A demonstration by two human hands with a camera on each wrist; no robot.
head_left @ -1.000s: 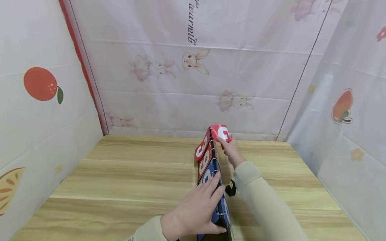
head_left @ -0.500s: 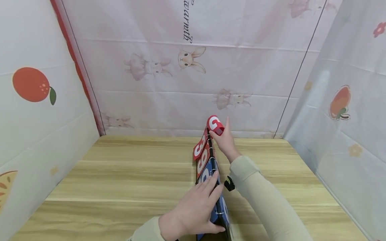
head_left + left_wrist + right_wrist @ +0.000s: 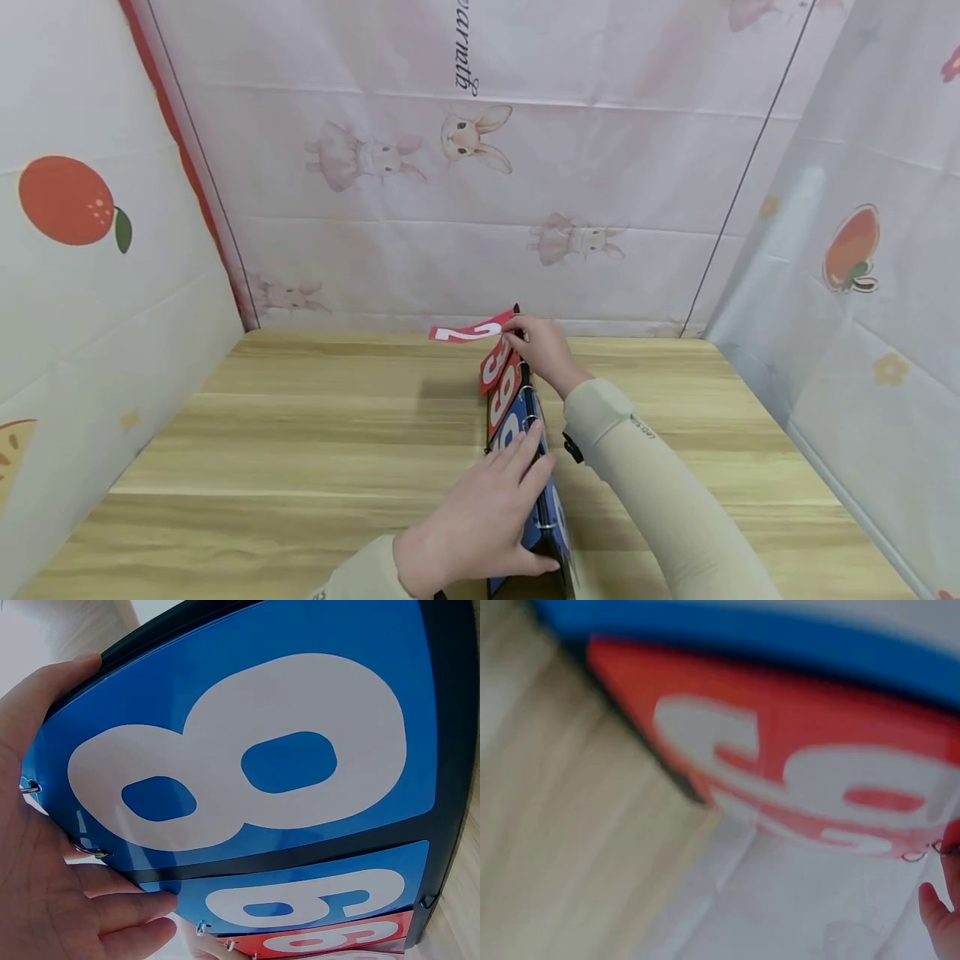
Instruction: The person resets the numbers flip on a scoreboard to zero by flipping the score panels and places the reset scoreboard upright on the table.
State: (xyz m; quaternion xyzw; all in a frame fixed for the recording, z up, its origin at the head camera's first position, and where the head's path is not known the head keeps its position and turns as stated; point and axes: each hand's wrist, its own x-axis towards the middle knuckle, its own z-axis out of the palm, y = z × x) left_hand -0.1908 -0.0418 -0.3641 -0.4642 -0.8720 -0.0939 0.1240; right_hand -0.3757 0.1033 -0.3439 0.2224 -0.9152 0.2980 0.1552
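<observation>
- My right grip (image 3: 546,350) pinched a red card (image 3: 467,332), jutting left from atop the flip board (image 3: 455,720).
- My left grip (image 3: 480,521), unclamped, rested on the board, which stood on the bench (image 3: 315,433).
- Turn judged partial; card not yet flat.

One red card (image 3: 471,332) juts left from the standing flip scoreboard (image 3: 514,417).

I record my left hand (image 3: 480,521) with its back toward the head camera, fingers (image 3: 525,454) extended, thumb (image 3: 534,563) spread well apart from them. My left forearm (image 3: 363,575) shows only in part, at the lower edge. My right hand (image 3: 550,352) is set farther forward, its thumb and forefinger (image 3: 523,322) in a pinch. My right forearm (image 3: 667,504) slants forward and inward from the lower right.
</observation>
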